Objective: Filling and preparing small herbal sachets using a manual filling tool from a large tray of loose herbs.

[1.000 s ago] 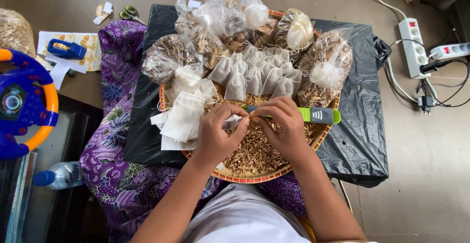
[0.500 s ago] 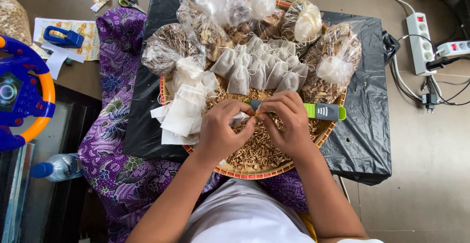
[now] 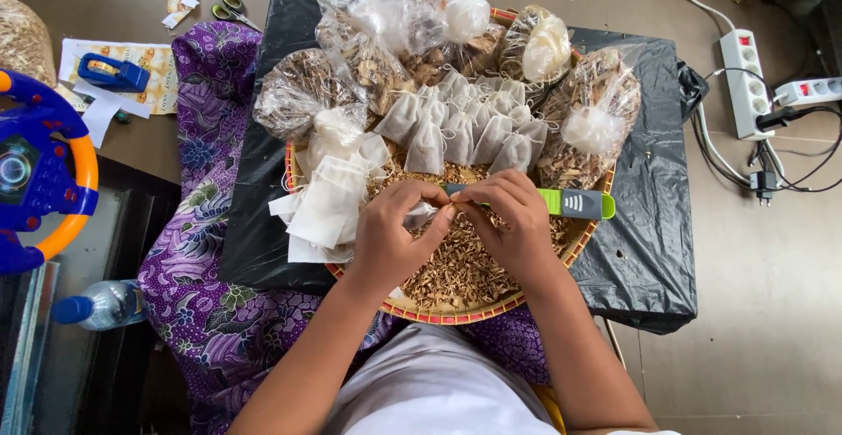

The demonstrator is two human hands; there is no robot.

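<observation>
A small white pouch [image 3: 419, 216] is pinched between the fingertips of both hands over the middle of a round woven tray [image 3: 456, 314], just above a heap of dried, chopped herbs [image 3: 456, 268]. The left hand [image 3: 390, 238] is curled, thumb and forefinger closed on the pouch's left edge. The right hand [image 3: 513, 224] is likewise curled, its fingertips closed on the pouch's right edge, and a green-handled measuring spoon [image 3: 561, 202] is seen beneath its fingers, the handle projecting to the right; whether the spoon is gripped cannot be told. Both forearms rise from the near edge, wrists bent inward so that the fingertips meet.

To the left of the hands, one stack of empty white pouches [image 3: 329, 203] is laid on the tray's rim. Farther away, a row of roughly ten filled pouches [image 3: 460, 128] is stood upright. Behind these, about six clear plastic bags [image 3: 307, 93] of dried material are crowded at the far side.

The tray is set on a black plastic sheet [image 3: 645, 224], with purple patterned cloth [image 3: 197, 251] to the left. One pair of scissors [image 3: 235, 7], one blue tape dispenser [image 3: 112, 73] and two power strips [image 3: 744, 84] are seen further out.
</observation>
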